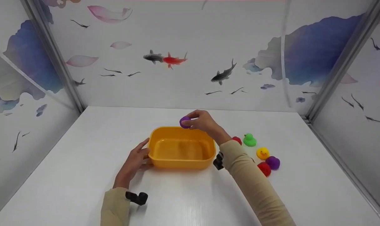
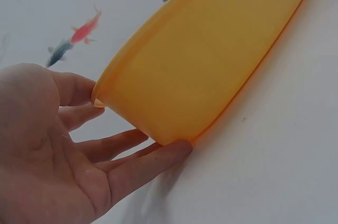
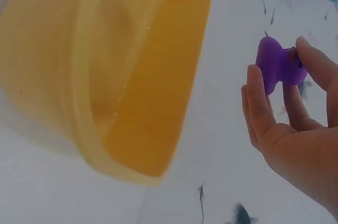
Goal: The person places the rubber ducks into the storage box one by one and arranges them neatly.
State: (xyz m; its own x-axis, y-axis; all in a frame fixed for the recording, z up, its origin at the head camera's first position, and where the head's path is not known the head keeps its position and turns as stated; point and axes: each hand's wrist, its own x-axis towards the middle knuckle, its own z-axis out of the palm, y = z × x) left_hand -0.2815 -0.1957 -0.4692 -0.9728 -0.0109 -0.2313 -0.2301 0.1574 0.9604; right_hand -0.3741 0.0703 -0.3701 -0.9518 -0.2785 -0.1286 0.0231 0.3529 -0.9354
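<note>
My right hand [image 1: 202, 121] pinches a purple rubber duck [image 3: 280, 65] between thumb and fingertips, above the far rim of a yellow plastic basin [image 1: 180, 164]. In the right wrist view the duck's head and small dark eye show, beside the basin's wall. My left hand [image 1: 136, 158] rests against the basin's left end. Its fingers [image 2: 150, 168] are extended in the left wrist view, one at the rim and others along the lower wall and bottom edge.
Right of the basin lie a green duck [image 1: 249, 140], a yellow duck [image 1: 263, 153], a purple toy [image 1: 273, 163] and two red toys, one nearer [image 1: 264, 169] and one farther [image 1: 237, 140], partly hidden by the right arm. Printed wall panels [image 1: 183, 88] enclose the white table [image 1: 83, 141].
</note>
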